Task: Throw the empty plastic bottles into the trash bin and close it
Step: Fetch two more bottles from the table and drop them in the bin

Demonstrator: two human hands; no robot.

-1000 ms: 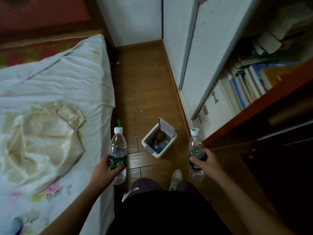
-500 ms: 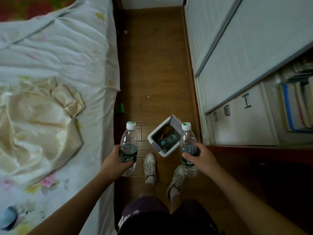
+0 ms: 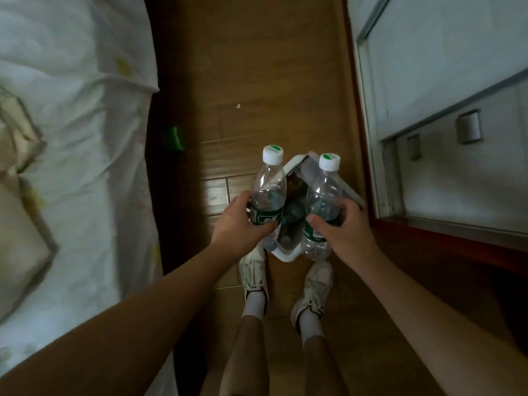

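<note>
I hold two clear plastic bottles with white caps and green labels, both upright. My left hand (image 3: 241, 224) grips the left bottle (image 3: 268, 187) around its label. My right hand (image 3: 341, 230) grips the right bottle (image 3: 324, 192) the same way. Both bottles hover side by side right above a small white trash bin (image 3: 287, 254) on the wooden floor. The bin's grey lid (image 3: 317, 172) stands open behind the right bottle. Dark contents show inside the bin between the two bottles; most of the bin is hidden by them.
A bed with a white floral sheet (image 3: 80, 138) fills the left side. A white cabinet with drawers (image 3: 445, 144) and a red-brown shelf edge (image 3: 445, 232) line the right. A small green object (image 3: 175, 137) lies by the bed. My feet in white shoes (image 3: 255, 270) stand just before the bin.
Both hands have come together over the bin, bringing the bottles side by side. My view has tilted further down and moved closer to the bin.
</note>
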